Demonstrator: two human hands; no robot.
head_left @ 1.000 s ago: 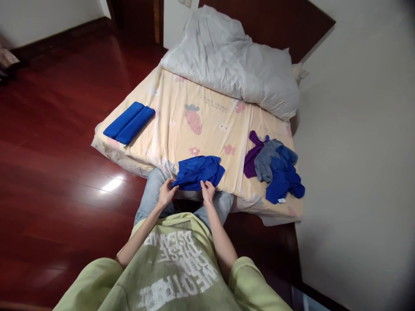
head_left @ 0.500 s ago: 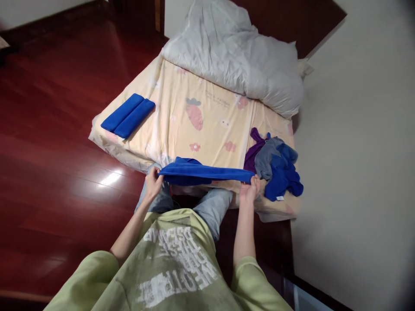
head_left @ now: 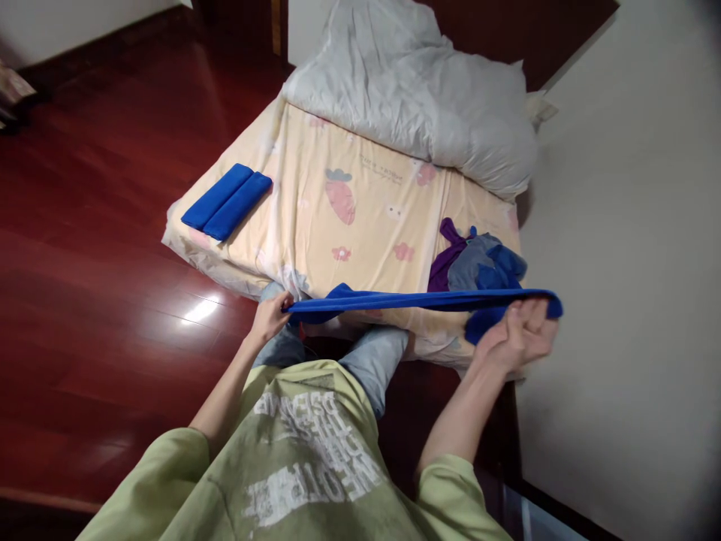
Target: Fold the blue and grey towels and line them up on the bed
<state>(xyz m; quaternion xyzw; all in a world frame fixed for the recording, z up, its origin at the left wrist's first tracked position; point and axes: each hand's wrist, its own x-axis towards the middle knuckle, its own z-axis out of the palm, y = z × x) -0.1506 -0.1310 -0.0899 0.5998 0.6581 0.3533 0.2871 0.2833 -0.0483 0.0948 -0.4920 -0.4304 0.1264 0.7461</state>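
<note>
A blue cloth (head_left: 405,300) is stretched sideways above the near edge of the bed, with a looser part hanging near its left end. My left hand (head_left: 271,317) pinches that left end. At the far right my right hand (head_left: 521,334) is curled at the other end, and the cloth passes over its fingers. Behind the cloth on the right lies a heap of crumpled cloths (head_left: 478,259), purple, grey and blue, partly hidden by the stretched cloth and my right hand. Two folded blue cloths (head_left: 228,201) lie side by side at the bed's left.
The bed (head_left: 372,218) has a cream sheet with strawberry and flower prints. A bunched white quilt (head_left: 405,90) covers its far end. A pale wall (head_left: 631,263) stands close on the right, and dark red flooring (head_left: 113,248) spreads out on the left.
My right hand has moved far to the right, drawing the blue cloth out longer and over part of the heap. My left hand holds its end in nearly the same place.
</note>
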